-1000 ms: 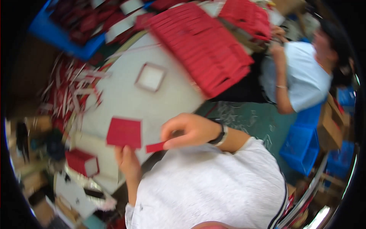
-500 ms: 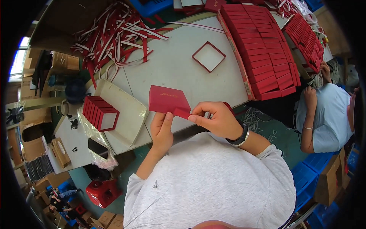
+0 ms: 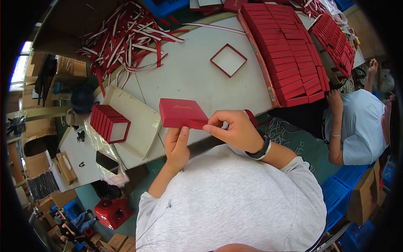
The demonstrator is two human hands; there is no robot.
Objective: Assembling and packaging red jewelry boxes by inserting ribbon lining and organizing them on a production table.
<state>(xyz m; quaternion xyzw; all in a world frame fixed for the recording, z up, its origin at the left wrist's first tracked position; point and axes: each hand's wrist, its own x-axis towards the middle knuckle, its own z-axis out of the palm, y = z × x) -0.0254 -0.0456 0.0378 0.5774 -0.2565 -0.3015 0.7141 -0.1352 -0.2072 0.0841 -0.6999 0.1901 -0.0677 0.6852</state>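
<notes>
A red box lid [image 3: 182, 110] with gold lettering on its flat top is held in front of my chest. My left hand [image 3: 176, 148] grips its near edge from below, thumb against the side. At the lid's near right side, my right hand [image 3: 236, 131] pinches a red strip [image 3: 196, 124] between thumb and fingers. That strip lies along the lid's side, and its free end seems to come out past my knuckles. Beyond the lid, a square red-rimmed box piece with a white inside [image 3: 228, 61] lies on the table.
A heap of red and white strips [image 3: 126, 42] covers the far left. Several stacked red boxes [image 3: 110, 124] stand by a cream tray [image 3: 145, 140]; a phone [image 3: 107, 162] lies nearer. Rows of red boxes [image 3: 285, 59] fill the right side. A co-worker [image 3: 357, 126] sits at the right.
The strip has gone from standing off the lid to lying along its side. The lid has tilted and moved slightly nearer. At the right, the co-worker's hands have shifted.
</notes>
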